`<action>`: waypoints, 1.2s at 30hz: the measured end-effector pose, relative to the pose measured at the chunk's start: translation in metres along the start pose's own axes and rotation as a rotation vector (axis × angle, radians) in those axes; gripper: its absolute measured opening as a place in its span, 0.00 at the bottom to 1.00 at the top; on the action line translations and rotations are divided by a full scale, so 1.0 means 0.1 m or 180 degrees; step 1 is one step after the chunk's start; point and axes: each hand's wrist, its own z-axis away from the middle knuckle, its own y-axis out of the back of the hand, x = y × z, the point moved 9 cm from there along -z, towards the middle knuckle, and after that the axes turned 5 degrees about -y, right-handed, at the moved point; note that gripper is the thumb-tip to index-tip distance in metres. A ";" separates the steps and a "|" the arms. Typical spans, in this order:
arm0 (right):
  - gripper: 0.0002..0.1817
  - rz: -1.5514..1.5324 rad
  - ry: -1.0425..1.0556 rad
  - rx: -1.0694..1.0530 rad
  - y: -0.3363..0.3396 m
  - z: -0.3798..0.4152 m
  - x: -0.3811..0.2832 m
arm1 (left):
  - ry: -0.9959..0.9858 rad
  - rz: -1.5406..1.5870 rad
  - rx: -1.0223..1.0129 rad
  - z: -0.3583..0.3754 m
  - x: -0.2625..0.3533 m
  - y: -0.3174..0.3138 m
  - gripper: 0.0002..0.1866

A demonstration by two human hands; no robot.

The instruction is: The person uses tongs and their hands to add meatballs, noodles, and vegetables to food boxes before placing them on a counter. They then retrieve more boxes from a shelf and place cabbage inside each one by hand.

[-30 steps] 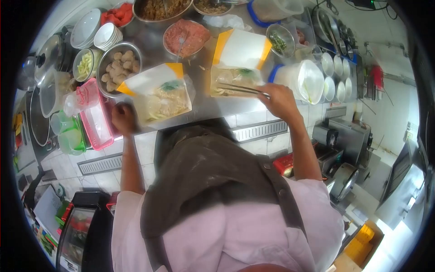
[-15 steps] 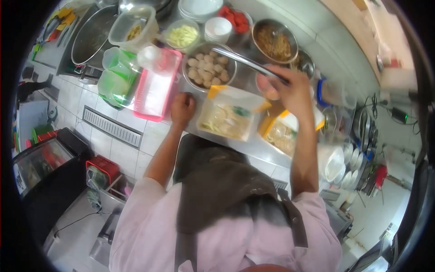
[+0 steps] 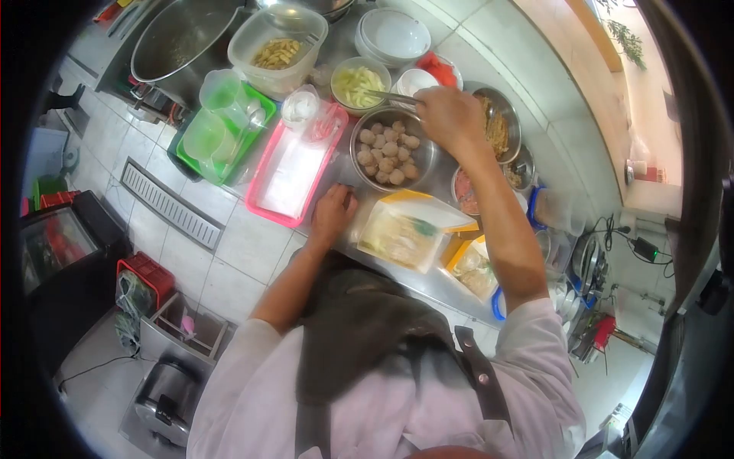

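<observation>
My right hand [image 3: 453,118] is closed around metal tongs [image 3: 394,98], whose tips reach to the bowl of chopped pale-green vegetable [image 3: 358,86]. Below the tongs stands a steel bowl of meatballs [image 3: 387,157]. My left hand [image 3: 334,214] rests at the counter's near edge with its fingers curled in, right of the pink tray [image 3: 264,210]; nothing shows in it. Between my arms, a yellow-edged paper box [image 3: 401,237] lies open, with food and something green inside. A second such box [image 3: 474,268] with food is partly covered by my right forearm.
A green tray [image 3: 222,176] with plastic jugs, a large pot [image 3: 180,46] and a tub of yellowish pieces [image 3: 277,53] stand left. White bowls [image 3: 394,34], a dish of red food [image 3: 437,70] and a steel bowl of shredded food [image 3: 498,138] line the back.
My right hand has moved left with the tongs, from above the boxes to the green vegetable bowl. My left hand stays by the pink tray. The camera view has shifted.
</observation>
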 end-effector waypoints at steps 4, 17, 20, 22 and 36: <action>0.10 -0.0502 -0.0157 0.0377 0.19 0.08 0.08 | 0.0005 0.0104 -0.0016 0.00 0.04 0.02 0.08; 0.12 -0.2954 -0.2920 0.0230 -0.06 3.97 1.74 | -0.0325 -0.0132 0.0202 0.01 0.04 -0.02 0.08; 0.12 -0.3859 -0.3760 0.0768 -0.72 5.29 1.74 | -0.0576 -0.0311 0.0327 0.01 0.06 -0.02 0.09; 0.12 -0.3763 -0.3764 0.0680 -1.00 5.64 1.69 | -0.0603 -0.0392 0.0261 -0.02 0.07 -0.04 0.09; 0.17 -0.5885 -0.2463 0.1411 -1.36 5.19 1.54 | 0.0170 -0.0428 -0.0256 1.76 -0.02 0.31 0.08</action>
